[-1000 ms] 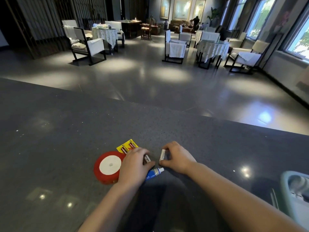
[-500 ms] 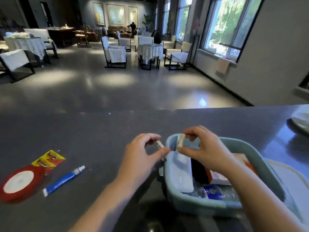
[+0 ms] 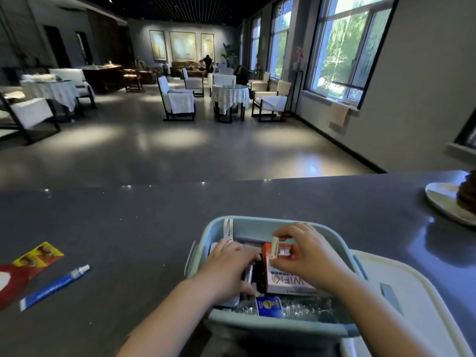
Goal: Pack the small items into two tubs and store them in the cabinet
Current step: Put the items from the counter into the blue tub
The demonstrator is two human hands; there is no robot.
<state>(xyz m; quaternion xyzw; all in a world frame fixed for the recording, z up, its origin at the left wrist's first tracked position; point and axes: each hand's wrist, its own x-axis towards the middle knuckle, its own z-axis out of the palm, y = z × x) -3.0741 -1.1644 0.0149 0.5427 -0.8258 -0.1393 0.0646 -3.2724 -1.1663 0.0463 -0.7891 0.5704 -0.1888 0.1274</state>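
A light blue tub [image 3: 260, 222] stands on the dark counter, holding an orange and white box [image 3: 286, 278], a clear plastic bottle [image 3: 280, 307] and a dark item. My right hand [image 3: 306, 253] is over the tub and pinches a small white tube [image 3: 274, 247]. My left hand [image 3: 226, 269] reaches down inside the tub with another small tube [image 3: 247, 275] under its fingers. On the counter to the left lie a blue and white tube [image 3: 54, 288], a yellow battery pack [image 3: 38, 255] and a red tape roll [image 3: 10, 279].
A white lid or second tub [image 3: 422, 305] lies to the right of the blue tub. A white plate [image 3: 443, 199] with a dark object sits at the far right. Beyond the counter edge is a hall with tables and chairs.
Both hands carried the small tubes from the counter on the left to the tub. Now the left hand has dipped inside it and the right hand is over the box.
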